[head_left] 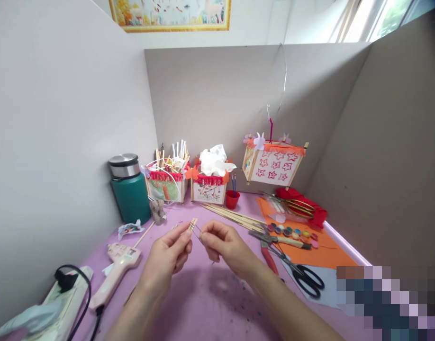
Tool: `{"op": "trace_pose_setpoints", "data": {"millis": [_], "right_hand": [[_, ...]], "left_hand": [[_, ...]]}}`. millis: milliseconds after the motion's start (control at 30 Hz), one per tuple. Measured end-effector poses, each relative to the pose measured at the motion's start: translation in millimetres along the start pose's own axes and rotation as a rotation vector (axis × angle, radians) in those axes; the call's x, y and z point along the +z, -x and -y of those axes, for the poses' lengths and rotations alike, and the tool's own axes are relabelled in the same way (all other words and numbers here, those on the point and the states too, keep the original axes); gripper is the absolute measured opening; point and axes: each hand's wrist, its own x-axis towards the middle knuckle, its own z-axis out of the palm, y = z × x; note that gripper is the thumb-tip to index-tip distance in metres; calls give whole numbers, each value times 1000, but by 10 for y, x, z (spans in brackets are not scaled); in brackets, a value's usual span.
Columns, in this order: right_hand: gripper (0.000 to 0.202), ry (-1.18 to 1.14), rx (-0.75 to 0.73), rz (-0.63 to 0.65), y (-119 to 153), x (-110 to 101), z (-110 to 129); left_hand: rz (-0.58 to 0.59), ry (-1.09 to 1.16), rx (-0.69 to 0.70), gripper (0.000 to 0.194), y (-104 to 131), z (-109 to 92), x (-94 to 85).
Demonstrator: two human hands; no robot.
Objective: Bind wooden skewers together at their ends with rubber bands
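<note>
Over the middle of the purple table, my left hand [169, 253] pinches a small bundle of light wooden sticks [193, 224] between thumb and fingertips. Dark thread or wire [196, 229] crosses the sticks and runs to the right. My right hand [226, 244] is closed on that thread, thumb against the index finger, just right of the sticks. The two hands are close together but apart. The lower part of the sticks is hidden by my left fingers.
Glue gun [114, 274], power strip [57, 308] and green flask [130, 192] lie left. Behind are two decorated boxes [167, 187], [208, 189], red cup [232, 200] and bamboo strips [235, 217]. Right: scissors [308, 279], pliers [269, 258], paints [292, 232]; a lantern [274, 166] hangs above.
</note>
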Motion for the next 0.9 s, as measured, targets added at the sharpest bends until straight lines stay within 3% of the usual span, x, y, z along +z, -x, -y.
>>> {"op": "trace_pose_setpoints", "data": {"millis": [67,133,200,267,467,567,667,767,900], "right_hand": [[11,392,-133,-21,29,-4,90],[12,641,-234,-83,34,-27,150],[13,697,-235,-146,15,-69,162],[12,588,-137,-170,-12,-123,146],[17,-185,293,16,-35,-261,151],[18,-378,402,117,-28,-282,178],[16,-418,435,143,-18,-248,193],[17,-318,374,56,-5,-173,185],[19,64,185,-147,-10,-39,87]], "left_hand": [[-78,-275,135,45,12,9,7],[-99,-568,291,32,32,17,21],[-52,-758,391,26,54,18,37],[16,-803,392,26,73,12,49],[58,-603,300,31,89,2,77],[62,-478,269,31,84,8,78],[168,-334,153,30,88,4,63],[289,-178,42,26,106,-14,56],[239,83,101,19,127,-58,76]]}}
